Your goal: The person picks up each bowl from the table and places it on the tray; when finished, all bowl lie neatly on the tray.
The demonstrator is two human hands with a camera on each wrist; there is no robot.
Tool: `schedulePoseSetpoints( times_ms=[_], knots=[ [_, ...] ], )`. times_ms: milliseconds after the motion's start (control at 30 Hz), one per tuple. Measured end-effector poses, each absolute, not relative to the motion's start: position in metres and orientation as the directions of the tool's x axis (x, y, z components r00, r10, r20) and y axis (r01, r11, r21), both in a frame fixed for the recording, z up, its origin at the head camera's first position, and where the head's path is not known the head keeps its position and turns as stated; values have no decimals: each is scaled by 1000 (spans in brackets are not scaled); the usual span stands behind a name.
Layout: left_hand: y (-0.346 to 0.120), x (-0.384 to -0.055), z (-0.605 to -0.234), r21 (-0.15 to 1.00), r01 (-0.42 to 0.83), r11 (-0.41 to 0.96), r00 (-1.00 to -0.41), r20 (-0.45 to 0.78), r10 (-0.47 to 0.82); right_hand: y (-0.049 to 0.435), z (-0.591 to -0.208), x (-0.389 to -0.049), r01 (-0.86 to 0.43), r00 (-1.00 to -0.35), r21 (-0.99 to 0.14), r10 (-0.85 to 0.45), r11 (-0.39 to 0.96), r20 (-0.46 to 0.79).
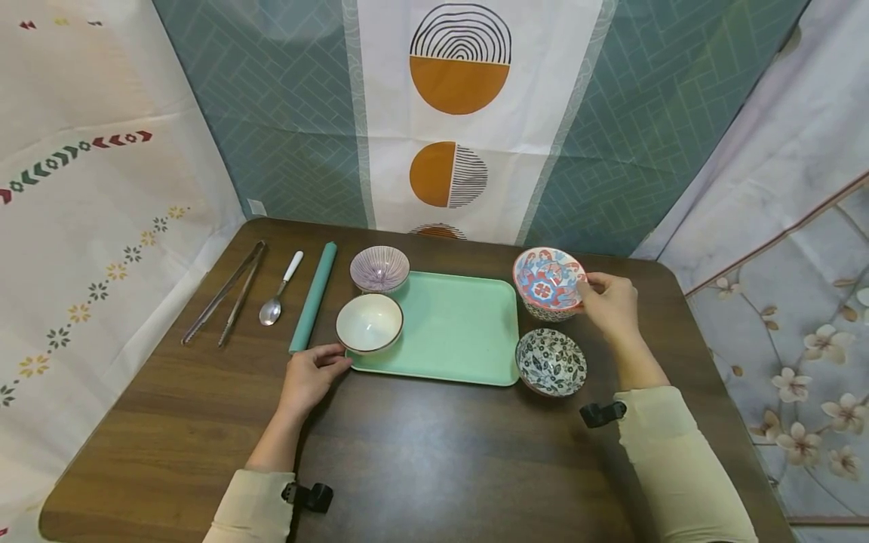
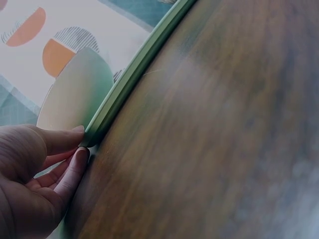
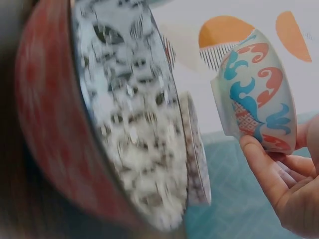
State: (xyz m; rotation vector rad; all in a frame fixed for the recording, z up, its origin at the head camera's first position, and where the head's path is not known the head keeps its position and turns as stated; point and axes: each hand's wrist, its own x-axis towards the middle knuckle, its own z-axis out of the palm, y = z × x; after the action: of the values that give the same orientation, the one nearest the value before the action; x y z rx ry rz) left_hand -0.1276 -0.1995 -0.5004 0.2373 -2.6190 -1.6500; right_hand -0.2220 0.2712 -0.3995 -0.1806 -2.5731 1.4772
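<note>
In the head view my right hand grips the rim of a red-and-blue patterned bowl, thumb on the near side. The right wrist view shows this bowl raised and tilted. Below it is another patterned bowl, mostly hidden. My left hand pinches the near left corner of a green tray, between thumb and fingers in the left wrist view. A white bowl with a dark rim is at that corner. Nearer me on the right is a bowl with a black-and-white leaf pattern, red outside.
A purple striped bowl stands by the tray's far left corner. Left of it lie a green roll, a spoon with a white handle and metal tongs. Patterned cloths hang behind the wooden table and at both sides.
</note>
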Motion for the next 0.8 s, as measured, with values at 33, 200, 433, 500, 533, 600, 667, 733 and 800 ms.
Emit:
schedulePoseSetpoints(
  times_ms=[33, 200, 433, 500, 533, 600, 667, 733, 800],
  knots=[
    [-199, -128, -500, 899, -110, 423, -987, -51, -149, 266, -400, -222, 17, -981, -862, 175, 506, 83],
    [-199, -127, -500, 901, -116, 417, -987, -56, -152, 242, -405, -227, -28, -990, -849, 102, 528, 97],
    [-200, -126, -500, 903, -120, 413, -987, -62, -150, 204, -416, -232, -38, -998, -840, 13, 541, 54],
    [-200, -127, -500, 904, -114, 413, -987, -57, -149, 194, -419, -234, -36, -999, -845, -6, 533, 39],
    [-200, -127, -500, 904, -112, 413, -987, -54, -149, 189, -420, -235, -35, -999, -847, -15, 530, 32],
    [-200, -127, -501, 904, -108, 413, -988, -50, -148, 179, -423, -236, -22, -1000, -851, -24, 525, 12],
    [-200, -127, -501, 903, -107, 416, -988, -48, -149, 171, -426, -237, -8, -999, -857, -33, 516, -10],
    [-200, -127, -501, 903, -108, 416, -987, -49, -150, 162, -428, -238, 4, -999, -863, -43, 506, -30],
    [-200, -127, -501, 903, -111, 416, -987, -51, -152, 154, -430, -238, 12, -997, -864, -55, 503, -45]
  ],
)
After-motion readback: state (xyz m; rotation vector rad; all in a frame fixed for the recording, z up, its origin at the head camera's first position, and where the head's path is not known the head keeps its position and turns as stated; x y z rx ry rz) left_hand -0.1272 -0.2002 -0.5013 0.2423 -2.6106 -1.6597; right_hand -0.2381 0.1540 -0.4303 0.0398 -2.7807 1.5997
